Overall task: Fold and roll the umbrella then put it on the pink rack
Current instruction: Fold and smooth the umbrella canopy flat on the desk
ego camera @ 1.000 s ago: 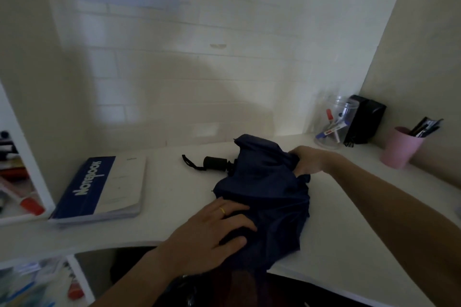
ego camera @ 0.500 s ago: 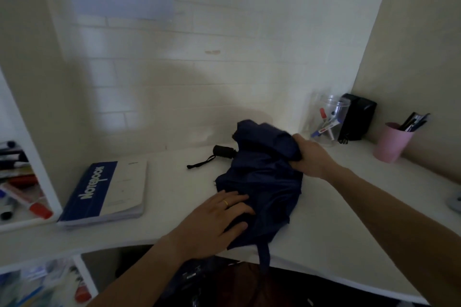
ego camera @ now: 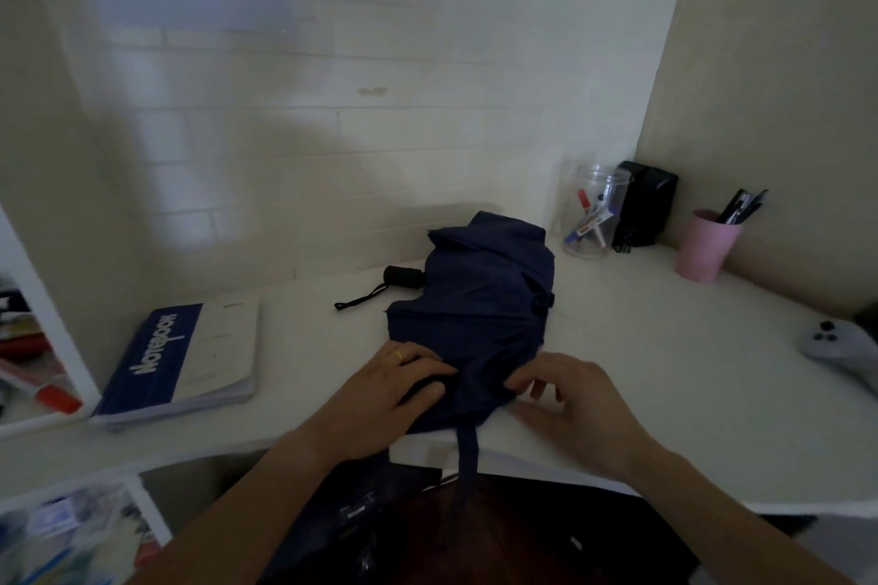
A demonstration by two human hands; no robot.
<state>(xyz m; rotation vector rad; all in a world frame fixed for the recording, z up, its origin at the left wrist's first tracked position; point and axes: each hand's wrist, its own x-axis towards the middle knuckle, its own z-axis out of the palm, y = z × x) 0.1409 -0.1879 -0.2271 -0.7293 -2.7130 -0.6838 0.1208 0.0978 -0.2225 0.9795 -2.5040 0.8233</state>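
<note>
Single head-worn view, looking forward and down, close over the desk (ego camera: 665, 347)

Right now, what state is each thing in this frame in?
Umbrella: collapsed, fabric loose and unrolled, lying on the desk.
Closing strap: unfastened, hanging over the desk edge.
Left hand: pressing flat on the fabric.
Right hand: pinching the fabric's near edge.
Notebook: closed, flat.
Clear jar: holding markers.
Pink cup: upright, holding pens.
</note>
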